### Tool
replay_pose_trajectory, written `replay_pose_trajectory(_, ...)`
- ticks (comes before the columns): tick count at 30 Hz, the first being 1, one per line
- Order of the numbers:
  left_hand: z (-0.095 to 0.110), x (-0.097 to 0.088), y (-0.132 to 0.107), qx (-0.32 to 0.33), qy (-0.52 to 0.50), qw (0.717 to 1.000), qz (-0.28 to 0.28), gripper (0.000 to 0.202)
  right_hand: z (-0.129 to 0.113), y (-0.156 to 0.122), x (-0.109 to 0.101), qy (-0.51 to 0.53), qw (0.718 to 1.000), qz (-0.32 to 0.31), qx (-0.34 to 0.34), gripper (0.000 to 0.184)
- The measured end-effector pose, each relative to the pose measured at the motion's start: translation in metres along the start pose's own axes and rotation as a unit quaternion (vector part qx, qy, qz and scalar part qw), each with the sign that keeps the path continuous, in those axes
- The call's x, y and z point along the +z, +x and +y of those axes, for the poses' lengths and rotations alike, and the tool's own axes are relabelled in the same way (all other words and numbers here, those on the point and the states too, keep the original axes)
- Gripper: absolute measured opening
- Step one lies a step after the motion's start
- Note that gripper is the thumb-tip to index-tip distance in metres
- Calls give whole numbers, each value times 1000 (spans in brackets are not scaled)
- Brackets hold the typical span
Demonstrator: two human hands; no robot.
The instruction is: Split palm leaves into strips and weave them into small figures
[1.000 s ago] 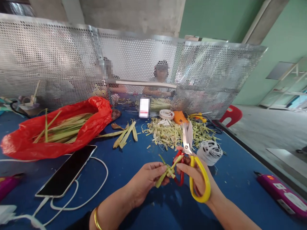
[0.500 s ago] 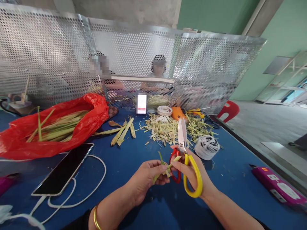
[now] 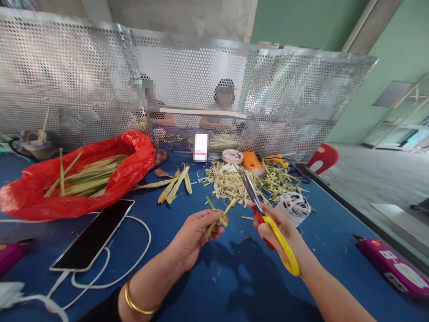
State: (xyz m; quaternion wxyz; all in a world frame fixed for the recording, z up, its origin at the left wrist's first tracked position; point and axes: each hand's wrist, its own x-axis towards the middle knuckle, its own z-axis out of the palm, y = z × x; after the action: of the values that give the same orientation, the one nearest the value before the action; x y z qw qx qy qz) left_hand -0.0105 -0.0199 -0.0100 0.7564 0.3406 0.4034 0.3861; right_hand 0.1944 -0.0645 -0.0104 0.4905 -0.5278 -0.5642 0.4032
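Observation:
Between the thumb and fingers of my left hand (image 3: 197, 230) is a small folded piece of green-yellow leaf strips (image 3: 222, 218), with strip ends sticking out. My right hand (image 3: 279, 230) grips scissors (image 3: 257, 206) with one yellow and one red handle. Their blades look closed and point up and away, toward a heap of leaf trimmings (image 3: 223, 183). A gap separates the scissors from the leaf piece. Left of the heap lie several loose dry leaf strips (image 3: 174, 185).
A red plastic bag (image 3: 110, 188) of long leaves and a phone (image 3: 95, 235) on a white cable lie left. At right are a string roll (image 3: 293, 209) and a purple power strip (image 3: 390, 264). A perforated metal screen (image 3: 197, 67) stands behind, with people beyond it.
My hands have moved apart: the left shifted left with the leaf piece, the right shifted right with the scissors. My right fingers no longer touch the leaf piece.

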Motion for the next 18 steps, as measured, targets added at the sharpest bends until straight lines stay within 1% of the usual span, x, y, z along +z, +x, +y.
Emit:
replay_pose_trajectory(1, 3, -3, 2, 17, 3, 1000, 15, 24, 2, 0, -4, -32, 999, -7, -16, 61)
replay_pose_trajectory(3, 7, -7, 5, 42, 5, 998, 40, 26, 7, 0, -11, -96, 995, 2, -36, 60)
replay_pose_trajectory(6, 9, -11, 8, 49, -9, 997, 54, 28, 13, 0, -14, -182, 983, -4, -12, 61)
replay_pose_trajectory(8, 8, -11, 8, 45, -11, 998, 51, 29, 14, 0, -10, -192, 981, -3, 19, 61)
replay_pose_trajectory(10, 6, -8, 7, 38, 4, 998, 44, 31, 14, 1, -3, -147, 988, 11, 34, 59)
replay_pose_trajectory(12, 3, -4, 5, 25, 26, 998, 46, 36, 12, 1, 5, -74, 996, 31, 26, 56)
replay_pose_trajectory(15, 1, 3, 1, 7, 69, 996, 58, 56, 9, 1, 13, 22, 998, 64, 17, 55)
replay_pose_trajectory(16, 1, 5, -1, 4, 82, 995, 52, 63, 8, 1, 14, 45, 996, 70, 24, 55)
replay_pose_trajectory(18, 0, 8, -4, 7, 104, 994, 34, 69, 6, 1, 14, 77, 993, 74, 39, 58)
